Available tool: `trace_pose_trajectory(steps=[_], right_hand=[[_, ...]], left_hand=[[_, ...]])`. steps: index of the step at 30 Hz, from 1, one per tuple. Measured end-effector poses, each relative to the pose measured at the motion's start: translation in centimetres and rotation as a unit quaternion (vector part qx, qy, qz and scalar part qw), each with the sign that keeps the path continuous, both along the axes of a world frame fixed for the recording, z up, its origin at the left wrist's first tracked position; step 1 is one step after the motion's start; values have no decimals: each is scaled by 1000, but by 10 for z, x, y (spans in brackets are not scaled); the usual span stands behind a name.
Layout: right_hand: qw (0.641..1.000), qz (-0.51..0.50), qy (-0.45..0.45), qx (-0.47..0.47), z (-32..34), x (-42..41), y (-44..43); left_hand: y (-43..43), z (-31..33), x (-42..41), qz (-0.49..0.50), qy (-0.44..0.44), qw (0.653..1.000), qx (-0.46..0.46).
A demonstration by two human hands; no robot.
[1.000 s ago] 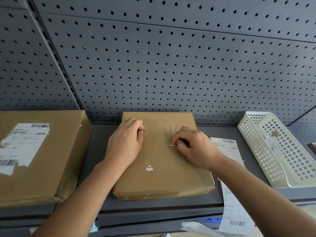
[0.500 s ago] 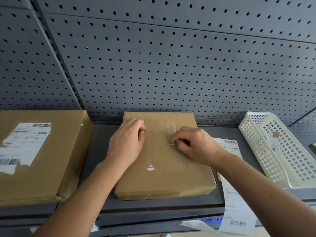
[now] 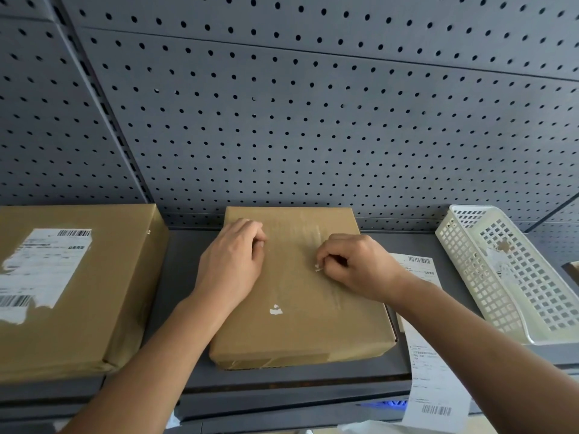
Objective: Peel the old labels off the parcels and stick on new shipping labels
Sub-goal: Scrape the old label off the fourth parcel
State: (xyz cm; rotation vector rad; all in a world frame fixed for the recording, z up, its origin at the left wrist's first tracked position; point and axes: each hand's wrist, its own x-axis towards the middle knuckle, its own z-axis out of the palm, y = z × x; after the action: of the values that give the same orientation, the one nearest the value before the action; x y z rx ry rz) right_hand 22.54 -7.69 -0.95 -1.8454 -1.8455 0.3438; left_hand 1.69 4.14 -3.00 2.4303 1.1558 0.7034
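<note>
Hardly anything is being moved since a second ago: the tiny white label scrap [image 3: 317, 268] is still being pinched at the same spot between the thumb and forefinger fingertips [image 3: 326, 262] of the right hand [image 3: 360, 267], the remaining fingers being kept curled under the palm. The scrap is being held at the top face of the brown taped parcel [image 3: 300, 327], right of its middle; whether it is still stuck there cannot be told. The parcel's far left part is being steadied by the left hand [image 3: 232, 261], with loosely bent fingers resting on it. A second white remnant [image 3: 275, 310] is being left nearer the front edge. The parcel is being supported by the grey shelf [image 3: 178, 277], before the pegboard [image 3: 313, 120]. Just to its right, a printed shipping label strip [image 3: 432, 364] is hanging over the shelf edge, beside a white plastic basket [image 3: 470, 277]. To the left, a larger parcel [image 3: 103, 308] is being shown with a torn old label [image 3: 40, 270].
</note>
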Motion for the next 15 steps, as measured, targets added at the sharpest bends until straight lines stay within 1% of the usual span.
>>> trace_pose_trajectory(steps=[3, 6, 9, 15], right_hand=[[1000, -12, 24, 7, -1, 2, -2], [1000, 1, 10, 22, -2, 1, -3], [1000, 6, 0, 6, -2, 0, -1], [999, -16, 30, 2, -3, 2, -6]], left_hand=[[0, 0, 0, 1, 1, 1000, 2], [1, -1, 0, -2, 0, 1000, 7], [1, -2, -1, -1, -2, 1000, 6], [1, -2, 1, -1, -4, 1000, 12]])
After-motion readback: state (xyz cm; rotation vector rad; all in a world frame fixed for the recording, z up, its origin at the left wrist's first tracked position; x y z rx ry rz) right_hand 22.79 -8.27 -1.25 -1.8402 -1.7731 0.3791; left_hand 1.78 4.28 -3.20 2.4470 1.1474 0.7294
